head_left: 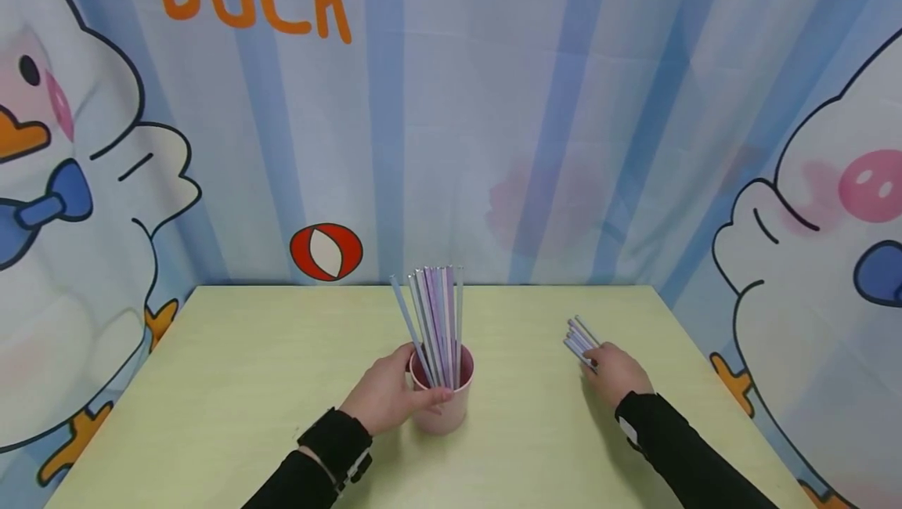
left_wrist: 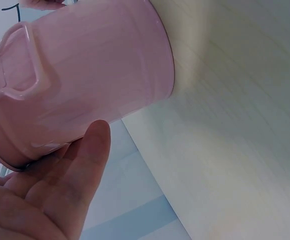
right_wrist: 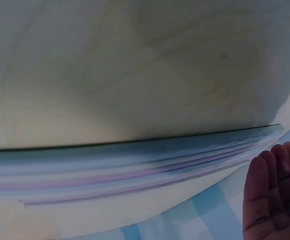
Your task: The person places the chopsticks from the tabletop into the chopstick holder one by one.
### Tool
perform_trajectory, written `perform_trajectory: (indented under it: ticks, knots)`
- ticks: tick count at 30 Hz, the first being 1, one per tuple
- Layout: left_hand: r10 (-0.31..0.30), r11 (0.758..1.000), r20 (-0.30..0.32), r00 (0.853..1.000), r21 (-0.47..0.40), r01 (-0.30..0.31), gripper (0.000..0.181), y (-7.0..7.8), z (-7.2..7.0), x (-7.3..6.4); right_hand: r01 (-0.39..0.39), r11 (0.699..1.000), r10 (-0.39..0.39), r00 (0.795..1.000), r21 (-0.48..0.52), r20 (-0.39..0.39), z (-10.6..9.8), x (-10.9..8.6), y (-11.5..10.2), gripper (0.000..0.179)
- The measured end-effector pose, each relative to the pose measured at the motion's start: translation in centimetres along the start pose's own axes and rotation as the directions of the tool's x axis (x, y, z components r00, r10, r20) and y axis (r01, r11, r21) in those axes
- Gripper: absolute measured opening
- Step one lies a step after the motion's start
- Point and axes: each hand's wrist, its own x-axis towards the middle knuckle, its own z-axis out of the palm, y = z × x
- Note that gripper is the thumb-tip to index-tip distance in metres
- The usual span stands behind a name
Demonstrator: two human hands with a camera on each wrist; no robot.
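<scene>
Around a pink pail-shaped cup (head_left: 442, 409), my left hand (head_left: 395, 395) holds with the thumb on the near side and fingers by the rim. Several pale blue, white and purple straws (head_left: 440, 321) stand upright in the cup, one leaning left. In the left wrist view, a small looped handle (left_wrist: 32, 60) shows on the cup's side. My right hand (head_left: 616, 372) is at a second bunch of straws (head_left: 581, 339) on the right of the table. In the right wrist view, these straws (right_wrist: 135, 165) lie side by side, and my extended fingers (right_wrist: 257, 190) are beside their far end.
The pale yellow table (head_left: 282, 352) runs back to a striped blue curtain (head_left: 451, 141) with cartoon prints. The curtain also hangs along both sides of the table.
</scene>
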Motion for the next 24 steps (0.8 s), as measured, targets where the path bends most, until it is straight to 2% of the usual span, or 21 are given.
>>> perform_trajectory:
  ticks: [6, 11, 17, 24]
  knots:
    - [0.007, 1.0, 0.003, 1.0, -0.003, -0.007, 0.094, -0.05, -0.06, -0.04, 0.03, 0.994, -0.03, 1.0, -0.107, 0.005, 0.36, -0.25, 0.16, 0.007]
    - [0.013, 1.0, 0.008, 1.0, -0.002, -0.013, 0.094, -0.1, -0.09, -0.04, 0.038, 0.986, -0.041, 0.999, -0.165, -0.01, 0.36, -0.48, -0.13, 0.007]
    - [0.008, 1.0, 0.003, 1.0, 0.0, -0.008, 0.095, -0.11, -0.01, -0.04, 0.046, 0.982, -0.055, 0.998, -0.183, -0.041, 0.63, -0.6, -0.06, 0.006]
    - [0.005, 1.0, -0.003, 1.0, 0.008, -0.005, 0.095, -0.18, 0.0, 0.01, 0.039, 0.988, -0.045, 0.998, -0.151, -0.036, 1.05, -0.44, 0.05, 0.007]
